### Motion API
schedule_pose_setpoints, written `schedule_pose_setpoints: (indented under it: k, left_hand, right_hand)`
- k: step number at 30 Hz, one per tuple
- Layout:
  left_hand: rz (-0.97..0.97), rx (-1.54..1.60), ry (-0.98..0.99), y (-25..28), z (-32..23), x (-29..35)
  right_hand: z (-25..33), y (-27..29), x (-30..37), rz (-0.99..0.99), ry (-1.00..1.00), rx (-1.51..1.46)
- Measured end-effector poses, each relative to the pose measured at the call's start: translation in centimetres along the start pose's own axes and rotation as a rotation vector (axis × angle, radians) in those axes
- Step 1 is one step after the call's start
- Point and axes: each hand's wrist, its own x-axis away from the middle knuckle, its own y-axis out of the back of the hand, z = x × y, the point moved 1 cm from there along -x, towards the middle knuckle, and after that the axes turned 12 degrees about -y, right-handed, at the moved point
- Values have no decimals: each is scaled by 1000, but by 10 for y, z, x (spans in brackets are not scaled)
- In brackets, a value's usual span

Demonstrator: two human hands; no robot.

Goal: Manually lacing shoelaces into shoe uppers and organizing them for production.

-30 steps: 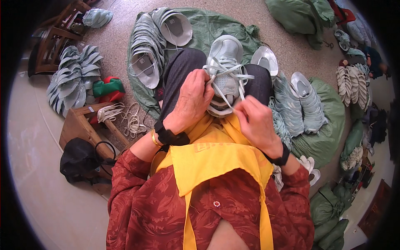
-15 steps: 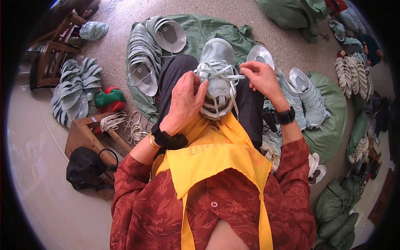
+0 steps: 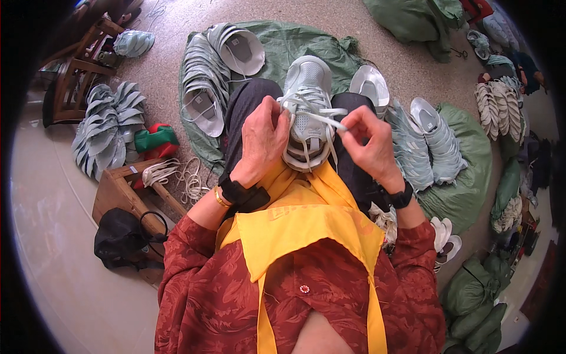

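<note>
A pale grey-green sneaker upper (image 3: pixel 309 112) rests between my knees, toe pointing away, its opening near the yellow apron (image 3: pixel 306 227). A white shoelace (image 3: pixel 321 119) crosses its front, with loops and loose ends over the tongue. At the shoe's left side, my left hand (image 3: pixel 262 135) is closed, thumb and fingertips pinching the lace. To the right of the shoe, my right hand (image 3: pixel 371 144) pinches a stretch of the same lace between thumb and forefinger, pulled out taut. The left fingertips are partly hidden behind the hand.
Nested shoe uppers (image 3: pixel 203 74) lie on a green sheet (image 3: pixel 295 35) ahead. More stacked uppers (image 3: pixel 439 147) lie at right on a green sack (image 3: pixel 471 177). A wooden stool (image 3: pixel 127 192) with white laces and a black bag (image 3: pixel 118 239) stands at left.
My right hand has come lower and closed its fingers on the lace, drawing it toward the right. My left hand stays beside the shoe with little movement.
</note>
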Motion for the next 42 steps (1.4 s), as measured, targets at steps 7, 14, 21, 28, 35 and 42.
schedule_pose_setpoints:
  k: [7,14,21,28,35,42]
  left_hand:
    - [9,240,46,10,-4,7]
    - [65,337,-102,21,-5,9]
    - [165,434,-23,23,-6,9]
    - [174,403,67,31,2,3]
    - [213,248,125,40,5,1]
    - [128,269,189,37,9,7]
  right_hand:
    - [5,-14,32,113,54,125]
    - [9,-14,34,102,96,177]
    - [8,2,19,119,-173,-111]
    - [-11,2,6,145,-332,-353]
    - [-22,3,3,-84,-347,-329]
    - [-26,-2,21,47,-333,-126]
